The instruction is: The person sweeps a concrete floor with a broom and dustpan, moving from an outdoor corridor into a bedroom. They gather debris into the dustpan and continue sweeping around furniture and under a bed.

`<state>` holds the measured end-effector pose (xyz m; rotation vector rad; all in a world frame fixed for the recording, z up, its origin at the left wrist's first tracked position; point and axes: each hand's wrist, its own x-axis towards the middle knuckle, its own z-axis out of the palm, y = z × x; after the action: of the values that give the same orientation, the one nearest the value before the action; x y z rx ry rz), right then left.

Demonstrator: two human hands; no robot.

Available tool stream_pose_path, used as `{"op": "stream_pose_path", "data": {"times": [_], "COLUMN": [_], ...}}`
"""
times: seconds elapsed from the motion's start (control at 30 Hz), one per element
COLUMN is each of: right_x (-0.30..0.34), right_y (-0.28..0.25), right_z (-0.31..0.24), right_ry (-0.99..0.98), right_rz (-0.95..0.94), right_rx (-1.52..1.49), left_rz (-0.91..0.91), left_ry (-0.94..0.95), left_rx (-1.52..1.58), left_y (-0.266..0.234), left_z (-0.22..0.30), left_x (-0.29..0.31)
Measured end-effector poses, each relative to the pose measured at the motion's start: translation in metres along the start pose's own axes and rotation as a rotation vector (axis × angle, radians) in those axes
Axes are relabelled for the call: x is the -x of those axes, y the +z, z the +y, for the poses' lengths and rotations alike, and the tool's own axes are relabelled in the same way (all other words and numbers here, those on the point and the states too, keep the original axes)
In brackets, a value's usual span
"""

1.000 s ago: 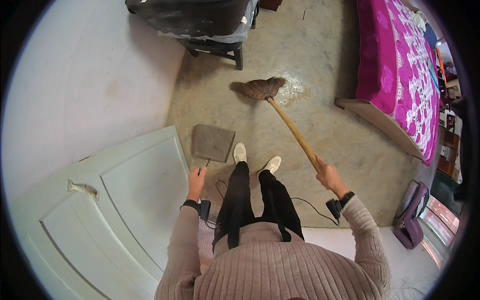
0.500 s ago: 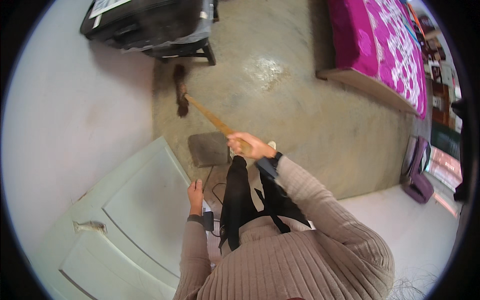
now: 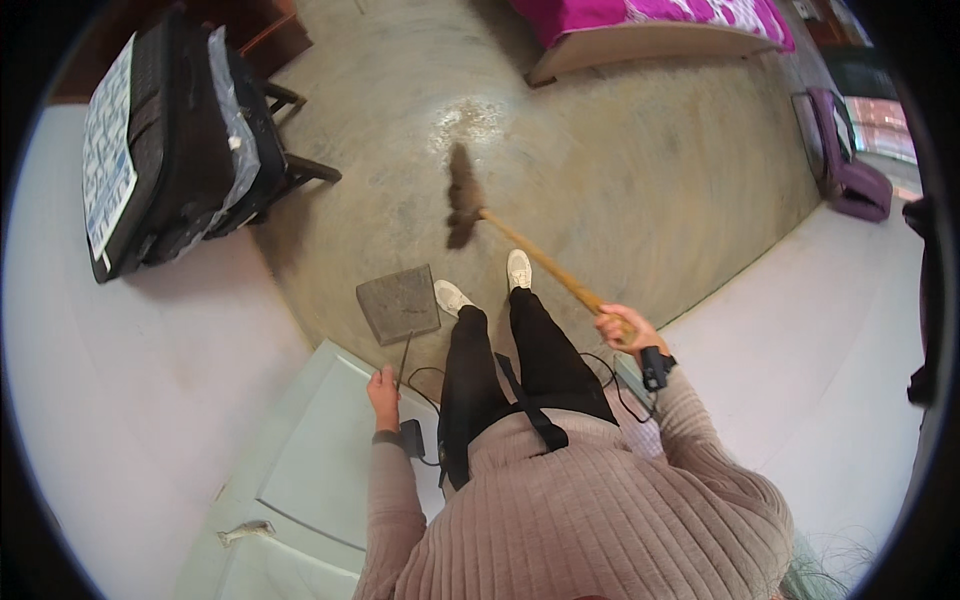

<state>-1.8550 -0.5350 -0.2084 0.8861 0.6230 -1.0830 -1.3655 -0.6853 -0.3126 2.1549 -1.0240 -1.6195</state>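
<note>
My left hand [image 3: 382, 398] curls its fingers round the handle [image 3: 405, 358] of the dustpan [image 3: 398, 305], just beside my left shoe [image 3: 453, 298]; a slack wrist could tilt it. The broom [image 3: 548, 263], its head [image 3: 463, 200] blurred, slants to my right hand [image 3: 628, 328], fingers wrapped round it; too wide a swing could knock the dustpan.

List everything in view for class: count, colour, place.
Broom: 1, brown, centre floor
Dustpan: 1, grey, floor by shoes
Suitcase: 1, black, left
Stand: 1, dark, under suitcase
Furniture: 1, brown, top left
Bed: 1, magenta and white, top
Padded item: 1, purple, right
Door: 1, pale, lower left
Floor: 1, greyish, centre
Walls: 2, white, sides
Wrist devices: 2, black, wrists
Shoes: 2, cream, feet
Trousers: 1, black, legs
Sweater: 1, beige, torso
Left hand: 1, on dustpan handle
Right hand: 1, on broom handle
</note>
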Motion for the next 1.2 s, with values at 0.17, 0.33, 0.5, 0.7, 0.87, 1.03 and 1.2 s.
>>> {"op": "stream_pose_path", "data": {"times": [0.17, 0.33, 0.5, 0.7, 0.87, 1.03, 1.2], "right_x": [0.078, 0.117, 0.112, 0.085, 0.170, 0.222, 0.188], "right_y": [-0.056, -0.068, -0.068, -0.123, -0.189, -0.199, -0.162], "right_z": [-0.028, -0.009, -0.009, -0.062, -0.100, -0.137, -0.161], "right_ry": [-0.098, -0.322, -0.202, -0.126, -0.318, -0.510, -0.680], "right_rz": [0.265, 0.329, 0.043, -0.143, 0.208, 0.369, 0.432], "right_rx": [-0.109, 0.376, 0.252, -0.024, -0.109, 0.029, 0.096], "left_rz": [-0.031, -0.029, -0.035, -0.098, -0.197, -0.240, -0.266], "left_ry": [0.028, 0.060, 0.093, 0.056, 0.135, 0.211, 0.274], "left_rx": [-0.119, -0.254, -0.355, -0.409, -0.496, -0.541, -0.581], "left_y": [0.012, 0.027, 0.063, 0.139, 0.204, 0.260, 0.315], "left_z": [0.023, 0.051, 0.093, 0.167, 0.214, 0.246, 0.286], "left_x": [-0.006, -0.007, -0.004, 0.004, 0.012, 0.013, 0.010]}}
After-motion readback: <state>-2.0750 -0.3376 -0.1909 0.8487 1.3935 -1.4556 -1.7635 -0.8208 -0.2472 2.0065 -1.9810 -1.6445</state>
